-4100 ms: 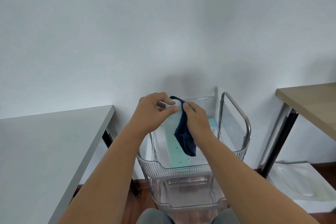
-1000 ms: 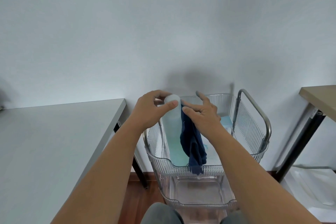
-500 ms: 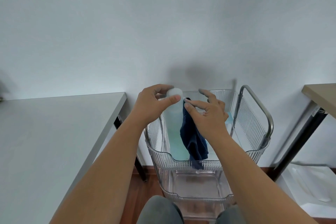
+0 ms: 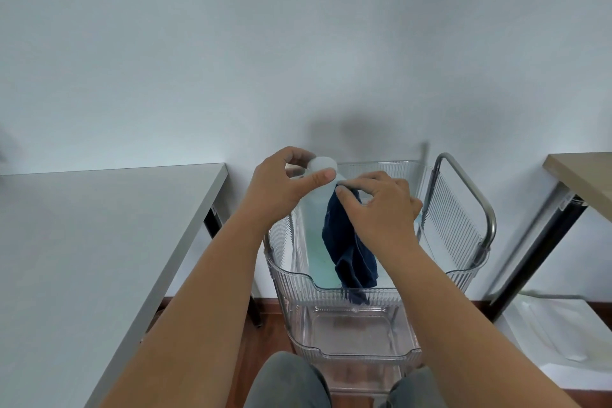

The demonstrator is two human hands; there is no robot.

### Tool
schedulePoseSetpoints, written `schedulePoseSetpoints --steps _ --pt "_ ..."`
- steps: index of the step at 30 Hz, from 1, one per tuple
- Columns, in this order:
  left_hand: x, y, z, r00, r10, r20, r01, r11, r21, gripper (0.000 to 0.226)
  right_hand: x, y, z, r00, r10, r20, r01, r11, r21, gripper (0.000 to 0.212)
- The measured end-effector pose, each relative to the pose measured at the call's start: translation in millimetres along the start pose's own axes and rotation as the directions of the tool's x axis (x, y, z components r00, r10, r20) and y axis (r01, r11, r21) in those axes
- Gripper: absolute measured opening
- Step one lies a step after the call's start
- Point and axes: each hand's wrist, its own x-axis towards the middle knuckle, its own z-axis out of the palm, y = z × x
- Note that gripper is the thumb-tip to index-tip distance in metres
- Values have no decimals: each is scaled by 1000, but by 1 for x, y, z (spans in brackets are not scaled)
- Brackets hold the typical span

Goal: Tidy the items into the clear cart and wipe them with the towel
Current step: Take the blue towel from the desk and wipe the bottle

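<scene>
Head view shows the left hand [image 4: 281,185] pinching the white cap of a pale translucent bottle [image 4: 318,205], thumb in front and fingers curled behind, so the bottle stands upright in the top basket of the clear cart [image 4: 371,290]. The right hand [image 4: 381,209] holds the dark blue towel [image 4: 347,242] against the bottle's side just below the cap, thumb and forefinger nipping the cloth's top edge while the rest hangs down over the basket's front rim. The step in hand looks like wiping the bottle.

To do it well, the left hand should hold the cap firmly enough that the bottle does not tip or spin while the cloth is pressed on. More of the towel probably wants gathering into the right palm; as it hangs, only a small patch touches the bottle, and the loose tail could snag on the ribbed rim. Long strokes from the neck downward, turning the bottle by the cap between strokes, would cover every side. The grey bench [image 4: 99,242] at left carries nothing visible.
</scene>
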Motion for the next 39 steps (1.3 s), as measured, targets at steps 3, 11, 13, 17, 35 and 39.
schedulePoseSetpoints --steps 3,11,13,17,35,39 --pt "3 0 -4 996 -39 81 41 999 -26 58 4 7 1 985 136 111 -163 941 297 10" --pt "3 -4 -7 993 -35 112 40 998 -43 49 1 3 5 979 201 25 -200 943 266 19" --pt "3 -4 -7 993 -33 117 39 998 -43 50 2 2 3 984 178 -1 -175 966 188 17" --pt "3 -3 -7 992 -22 126 25 1000 -16 53 5 2 -2 995 97 29 -100 986 134 23" --pt "2 -5 -7 994 11 111 -8 999 -31 42 -9 15 31 947 88 310 -301 586 752 32" --pt "2 -7 -5 999 23 37 -21 999 -37 41 -3 11 27 958 49 283 -242 668 704 39"
